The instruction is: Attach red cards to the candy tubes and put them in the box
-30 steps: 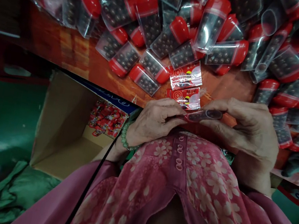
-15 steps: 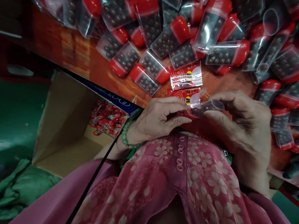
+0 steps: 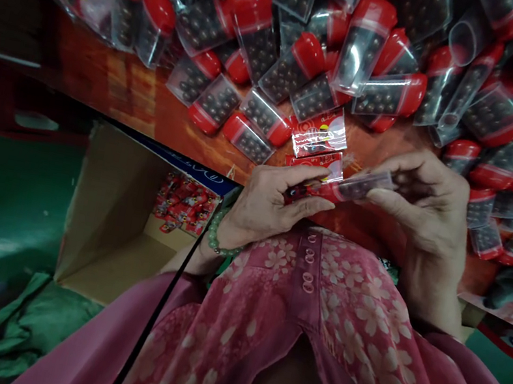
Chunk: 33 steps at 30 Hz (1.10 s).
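Between my hands is a small clear plastic container (image 3: 361, 185) with dark beads inside and a red end toward the left. My right hand (image 3: 424, 212) pinches its clear end between thumb and fingers. My left hand (image 3: 277, 202), with a green bead bracelet at the wrist, closes its thumb and fingers around the red end, where a dark and red printed patch shows. Just beyond the fingertips, two red printed sleeves (image 3: 320, 134) in shiny wrap lie on the table, the nearer one partly covered by the container and fingers.
Many red-capped containers of dark beads (image 3: 285, 68) are heaped across the far side of the reddish wooden table (image 3: 128, 100). A cardboard box (image 3: 107, 219) stands below the table edge at left, with small red packets (image 3: 185, 202) in it. Green cloth (image 3: 31, 328) lies at lower left.
The container has turned between my hands, so its flat, bead-filled side now faces up. My right hand has shifted slightly up. A printed patch now shows between my left fingers.
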Each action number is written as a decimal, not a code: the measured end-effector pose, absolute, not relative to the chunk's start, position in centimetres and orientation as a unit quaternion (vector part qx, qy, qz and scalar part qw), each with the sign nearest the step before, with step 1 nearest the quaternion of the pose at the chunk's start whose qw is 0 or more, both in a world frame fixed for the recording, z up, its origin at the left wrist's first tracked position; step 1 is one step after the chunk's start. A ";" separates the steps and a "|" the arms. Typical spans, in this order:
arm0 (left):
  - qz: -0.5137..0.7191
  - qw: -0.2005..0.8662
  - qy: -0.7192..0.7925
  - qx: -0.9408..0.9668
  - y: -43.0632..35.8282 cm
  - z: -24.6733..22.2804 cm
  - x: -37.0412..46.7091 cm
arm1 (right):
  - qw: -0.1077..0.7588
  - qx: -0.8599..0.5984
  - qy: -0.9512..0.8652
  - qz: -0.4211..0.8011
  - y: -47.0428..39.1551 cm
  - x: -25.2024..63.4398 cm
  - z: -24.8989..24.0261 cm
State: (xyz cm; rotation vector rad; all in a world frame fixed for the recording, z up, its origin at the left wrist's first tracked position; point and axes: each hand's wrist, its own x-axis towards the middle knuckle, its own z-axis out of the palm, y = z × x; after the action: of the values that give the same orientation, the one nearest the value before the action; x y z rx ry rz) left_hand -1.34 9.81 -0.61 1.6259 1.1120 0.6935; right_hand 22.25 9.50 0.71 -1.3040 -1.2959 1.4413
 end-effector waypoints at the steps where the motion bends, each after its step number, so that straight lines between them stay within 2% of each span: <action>1: 0.291 0.510 0.472 0.657 9.9 -0.6 -1.4 | 0.412 -0.504 -0.482 0.586 9.6 22.2 0.2; 4: 0.312 0.560 0.478 0.600 10.4 -1.0 -1.9 | 0.435 -0.476 -0.434 0.629 9.6 21.5 -0.9; 9: 0.358 0.733 0.383 0.433 10.8 -1.3 -3.0 | 0.460 -0.475 -0.386 0.643 9.4 20.4 -1.8; 12: 0.372 0.793 0.369 0.311 10.2 -0.7 -2.3 | 0.466 -0.486 -0.351 0.651 9.3 20.3 -1.8; 20: 0.488 0.723 0.473 0.120 9.2 -1.4 2.4 | 0.496 -0.503 -0.304 0.639 8.9 19.5 -2.3; 33: 0.554 0.650 0.496 0.158 10.7 -2.1 5.0 | 0.581 -0.518 -0.242 0.580 8.8 15.9 -2.8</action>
State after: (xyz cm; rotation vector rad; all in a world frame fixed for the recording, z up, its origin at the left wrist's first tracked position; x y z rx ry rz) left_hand 5.00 10.65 -2.14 0.3582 1.1268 1.2587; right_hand 15.94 8.76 -2.79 -1.2103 -0.5665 1.3544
